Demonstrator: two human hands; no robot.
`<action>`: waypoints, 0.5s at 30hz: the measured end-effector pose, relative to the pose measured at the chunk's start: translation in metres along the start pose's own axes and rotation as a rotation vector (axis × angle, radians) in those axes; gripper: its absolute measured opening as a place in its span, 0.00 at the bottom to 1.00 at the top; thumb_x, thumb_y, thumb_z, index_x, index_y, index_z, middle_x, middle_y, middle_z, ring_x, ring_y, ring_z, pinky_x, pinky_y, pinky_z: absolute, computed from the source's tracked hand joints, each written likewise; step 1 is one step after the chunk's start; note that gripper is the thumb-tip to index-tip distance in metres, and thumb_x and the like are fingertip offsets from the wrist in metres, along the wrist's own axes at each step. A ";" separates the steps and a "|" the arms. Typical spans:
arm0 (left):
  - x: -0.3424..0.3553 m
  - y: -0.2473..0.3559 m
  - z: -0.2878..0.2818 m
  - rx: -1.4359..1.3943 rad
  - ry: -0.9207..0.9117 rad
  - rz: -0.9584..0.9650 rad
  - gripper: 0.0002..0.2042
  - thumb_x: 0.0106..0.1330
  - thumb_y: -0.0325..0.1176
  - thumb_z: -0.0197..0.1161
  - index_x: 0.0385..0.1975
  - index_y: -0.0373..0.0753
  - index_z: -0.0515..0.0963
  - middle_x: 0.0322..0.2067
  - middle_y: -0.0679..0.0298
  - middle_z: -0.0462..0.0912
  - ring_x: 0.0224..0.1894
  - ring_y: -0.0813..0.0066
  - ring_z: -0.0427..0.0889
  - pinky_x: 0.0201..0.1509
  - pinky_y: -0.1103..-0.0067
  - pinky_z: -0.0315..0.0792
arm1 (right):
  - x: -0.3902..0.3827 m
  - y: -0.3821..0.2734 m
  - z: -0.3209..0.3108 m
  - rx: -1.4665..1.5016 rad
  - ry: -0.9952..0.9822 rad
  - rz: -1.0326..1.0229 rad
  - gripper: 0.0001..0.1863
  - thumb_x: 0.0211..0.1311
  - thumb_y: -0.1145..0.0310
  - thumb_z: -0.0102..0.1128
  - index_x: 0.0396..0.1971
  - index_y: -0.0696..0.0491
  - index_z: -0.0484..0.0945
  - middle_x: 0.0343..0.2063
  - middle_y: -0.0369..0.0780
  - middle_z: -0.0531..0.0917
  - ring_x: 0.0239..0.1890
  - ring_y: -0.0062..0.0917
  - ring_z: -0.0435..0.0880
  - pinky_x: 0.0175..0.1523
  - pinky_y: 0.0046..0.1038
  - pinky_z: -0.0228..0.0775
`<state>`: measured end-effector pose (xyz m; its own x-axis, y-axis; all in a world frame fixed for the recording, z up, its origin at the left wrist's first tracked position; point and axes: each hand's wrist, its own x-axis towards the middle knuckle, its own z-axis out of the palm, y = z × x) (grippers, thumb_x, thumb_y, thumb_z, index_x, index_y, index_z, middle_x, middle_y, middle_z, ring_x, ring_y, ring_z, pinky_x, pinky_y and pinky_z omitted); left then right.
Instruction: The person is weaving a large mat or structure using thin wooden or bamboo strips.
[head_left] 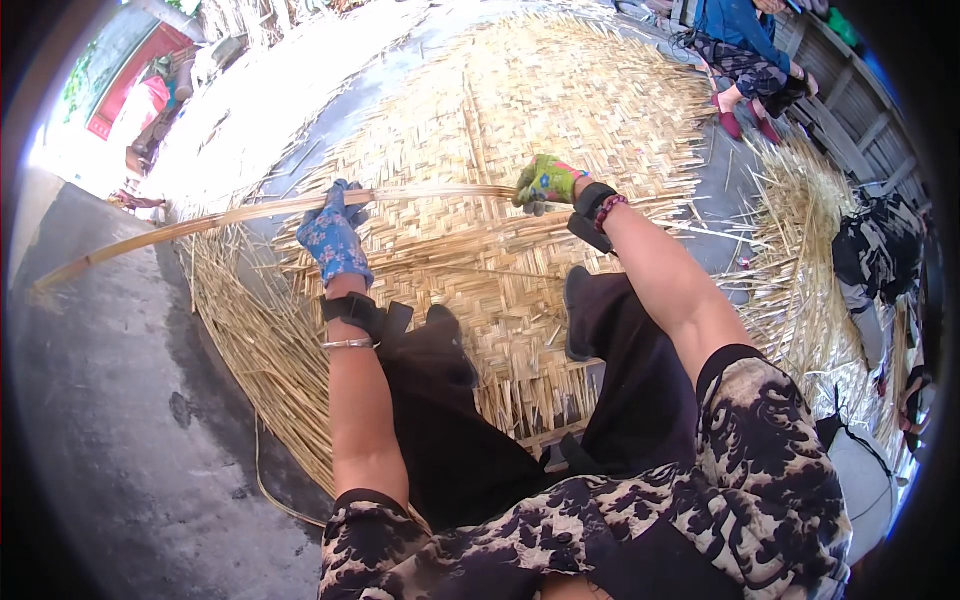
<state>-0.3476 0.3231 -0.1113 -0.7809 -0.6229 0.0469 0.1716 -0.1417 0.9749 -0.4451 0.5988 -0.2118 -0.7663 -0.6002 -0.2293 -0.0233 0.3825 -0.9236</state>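
A long, pale, flat split-reed strip stretches across in front of me, its left end drooping over the concrete. My left hand, in a blue flowered glove, is closed around the strip's middle part. At the strip's right end, my right hand grips it in a green patterned glove. Both hands are above a large woven reed mat with a herringbone pattern and ragged strip ends along its edges. My dark-trousered legs rest over the near part of the mat.
Loose reed strips lie along the mat's left side, beside grey concrete floor. More loose reeds are heaped at the right. A person in blue sits at the far right, and another person is at the far left.
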 end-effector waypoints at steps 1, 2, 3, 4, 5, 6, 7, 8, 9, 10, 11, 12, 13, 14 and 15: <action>0.001 -0.001 -0.001 0.002 -0.007 -0.011 0.09 0.53 0.27 0.58 0.30 0.28 0.71 0.27 0.53 0.78 0.22 0.72 0.79 0.18 0.85 0.72 | -0.004 -0.004 0.000 0.040 0.045 0.023 0.06 0.44 0.74 0.57 0.23 0.61 0.77 0.16 0.42 0.78 0.14 0.21 0.76 0.18 0.19 0.68; 0.001 -0.003 -0.001 -0.003 -0.007 0.017 0.09 0.53 0.27 0.58 0.30 0.28 0.71 0.27 0.53 0.78 0.22 0.72 0.79 0.18 0.85 0.72 | -0.007 -0.007 0.000 0.076 0.093 0.064 0.07 0.44 0.74 0.58 0.24 0.61 0.77 0.16 0.43 0.78 0.13 0.21 0.76 0.17 0.19 0.68; 0.001 -0.006 -0.001 -0.006 -0.020 0.014 0.09 0.54 0.27 0.57 0.31 0.28 0.71 0.27 0.53 0.78 0.21 0.72 0.79 0.18 0.85 0.72 | -0.009 -0.010 -0.002 0.119 0.102 0.128 0.06 0.44 0.74 0.57 0.24 0.61 0.77 0.15 0.42 0.78 0.13 0.21 0.76 0.16 0.19 0.68; 0.001 -0.007 -0.001 -0.014 -0.047 0.008 0.09 0.54 0.27 0.57 0.32 0.28 0.72 0.27 0.53 0.78 0.21 0.72 0.79 0.18 0.85 0.72 | -0.011 -0.013 -0.003 0.122 0.095 0.108 0.06 0.44 0.74 0.57 0.24 0.61 0.77 0.15 0.42 0.78 0.13 0.21 0.76 0.16 0.19 0.68; 0.002 -0.009 -0.001 -0.005 -0.035 0.007 0.09 0.54 0.27 0.57 0.32 0.28 0.72 0.27 0.53 0.78 0.21 0.72 0.79 0.18 0.85 0.72 | -0.012 -0.014 -0.005 0.037 0.113 0.154 0.07 0.44 0.74 0.57 0.24 0.61 0.77 0.15 0.42 0.78 0.13 0.21 0.76 0.17 0.19 0.69; 0.004 -0.008 -0.001 -0.030 -0.045 -0.003 0.09 0.54 0.27 0.57 0.32 0.28 0.72 0.27 0.54 0.78 0.22 0.72 0.78 0.19 0.85 0.72 | -0.014 -0.015 -0.008 -0.053 0.127 0.231 0.07 0.44 0.73 0.58 0.24 0.61 0.77 0.15 0.41 0.78 0.12 0.20 0.76 0.17 0.19 0.69; 0.007 -0.008 -0.001 -0.045 -0.038 -0.069 0.09 0.55 0.27 0.56 0.33 0.28 0.72 0.27 0.54 0.78 0.22 0.72 0.78 0.21 0.85 0.73 | -0.016 -0.014 -0.014 -0.046 0.124 0.208 0.07 0.44 0.73 0.58 0.24 0.61 0.77 0.15 0.41 0.78 0.12 0.20 0.76 0.17 0.19 0.69; 0.013 -0.006 -0.003 -0.048 -0.049 -0.030 0.09 0.55 0.27 0.56 0.33 0.28 0.72 0.27 0.54 0.78 0.22 0.72 0.78 0.21 0.85 0.73 | -0.018 -0.011 -0.022 -0.085 0.090 0.215 0.07 0.45 0.72 0.58 0.24 0.59 0.77 0.15 0.41 0.79 0.13 0.20 0.76 0.17 0.20 0.70; 0.023 -0.001 -0.004 -0.040 -0.122 -0.063 0.10 0.55 0.27 0.56 0.34 0.28 0.72 0.29 0.54 0.78 0.25 0.73 0.78 0.24 0.85 0.73 | -0.020 -0.008 -0.032 -0.146 0.081 0.255 0.06 0.46 0.72 0.59 0.24 0.58 0.78 0.16 0.41 0.79 0.14 0.20 0.76 0.18 0.20 0.70; 0.035 0.003 -0.005 -0.037 -0.198 -0.095 0.10 0.55 0.27 0.56 0.34 0.28 0.71 0.31 0.54 0.77 0.28 0.73 0.78 0.28 0.85 0.74 | -0.022 -0.003 -0.043 -0.154 0.056 0.242 0.08 0.45 0.68 0.60 0.25 0.57 0.78 0.17 0.41 0.79 0.14 0.20 0.77 0.18 0.19 0.71; 0.049 0.004 -0.003 0.002 -0.204 -0.099 0.12 0.55 0.28 0.56 0.37 0.29 0.71 0.34 0.55 0.76 0.32 0.73 0.76 0.32 0.84 0.73 | -0.023 0.002 -0.055 -0.165 0.036 0.232 0.08 0.45 0.69 0.60 0.24 0.58 0.78 0.17 0.41 0.79 0.15 0.20 0.77 0.18 0.19 0.71; 0.066 0.003 0.000 0.030 -0.218 -0.110 0.14 0.56 0.29 0.56 0.39 0.29 0.70 0.36 0.56 0.75 0.36 0.73 0.75 0.37 0.84 0.71 | -0.021 0.007 -0.067 -0.207 0.048 0.276 0.07 0.46 0.70 0.59 0.24 0.58 0.78 0.16 0.41 0.79 0.15 0.20 0.77 0.19 0.20 0.71; 0.084 0.000 0.004 0.025 -0.227 -0.148 0.14 0.56 0.31 0.57 0.39 0.29 0.70 0.35 0.57 0.76 0.35 0.74 0.74 0.39 0.83 0.71 | -0.018 0.013 -0.081 -0.205 0.046 0.266 0.07 0.45 0.71 0.59 0.24 0.58 0.78 0.17 0.41 0.79 0.15 0.20 0.77 0.19 0.20 0.71; 0.096 -0.015 0.010 0.028 -0.235 -0.135 0.14 0.56 0.31 0.57 0.39 0.29 0.70 0.35 0.57 0.76 0.35 0.74 0.74 0.39 0.83 0.71 | -0.013 0.019 -0.095 -0.205 0.052 0.286 0.07 0.45 0.71 0.59 0.24 0.59 0.78 0.17 0.41 0.79 0.15 0.20 0.77 0.19 0.21 0.71; 0.107 -0.033 0.017 -0.021 -0.256 -0.121 0.14 0.55 0.31 0.58 0.37 0.29 0.71 0.33 0.58 0.76 0.33 0.75 0.74 0.37 0.84 0.72 | -0.001 0.026 -0.104 -0.274 0.106 0.308 0.06 0.45 0.73 0.58 0.25 0.59 0.78 0.17 0.42 0.79 0.15 0.21 0.77 0.18 0.20 0.70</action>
<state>-0.4473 0.2739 -0.1351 -0.9224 -0.3859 -0.0138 0.0778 -0.2207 0.9722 -0.5116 0.6828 -0.2038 -0.8253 -0.3587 -0.4361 0.0586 0.7137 -0.6980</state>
